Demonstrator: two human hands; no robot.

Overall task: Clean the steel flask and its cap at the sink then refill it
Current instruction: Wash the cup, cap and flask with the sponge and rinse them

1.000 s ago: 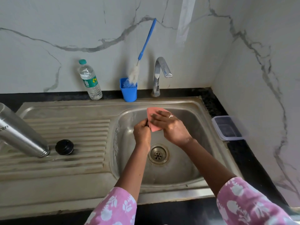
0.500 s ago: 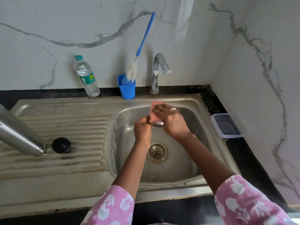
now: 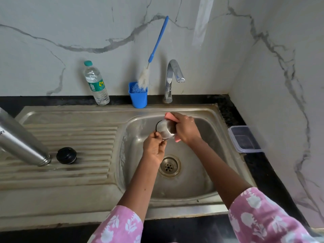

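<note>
Over the sink basin [image 3: 192, 176] the left hand [image 3: 154, 147] pinches the steel cap [image 3: 164, 129] by its rim; the right hand [image 3: 186, 131] clamps a pink sponge [image 3: 168, 115] around it. The flask [image 3: 19, 141] lies on the drainboard [image 3: 73, 135], its lettering unreadable.

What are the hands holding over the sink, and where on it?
The left hand pinches the steel cap at its dark open rim; the right hand grips a pink sponge wrapped round the cap's other end.
</note>
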